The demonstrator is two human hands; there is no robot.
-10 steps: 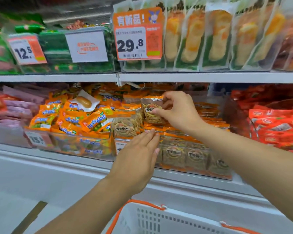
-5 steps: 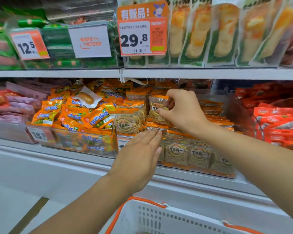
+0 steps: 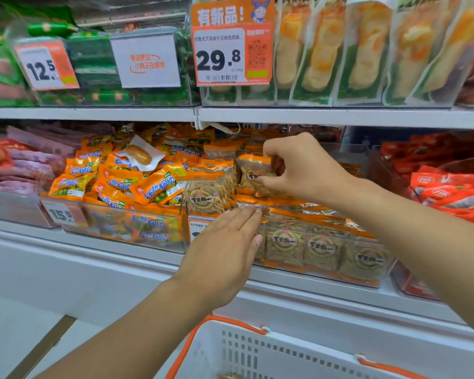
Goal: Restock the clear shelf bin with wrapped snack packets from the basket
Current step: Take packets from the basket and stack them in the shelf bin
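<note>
Head view: right hand (image 3: 301, 170) pinches a packet (image 3: 253, 175) upright over the bin (image 3: 323, 258); left hand (image 3: 225, 242) flat, fingers together, on the front row. Likely light, crinkly, slippery; grip the top seam.

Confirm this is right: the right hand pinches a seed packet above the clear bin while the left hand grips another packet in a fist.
Not quite. In the head view the left hand lies flat with straight fingers against the bin's front packets, gripping nothing. The rest holds: the right hand pinches a seed packet above the clear bin.
</note>
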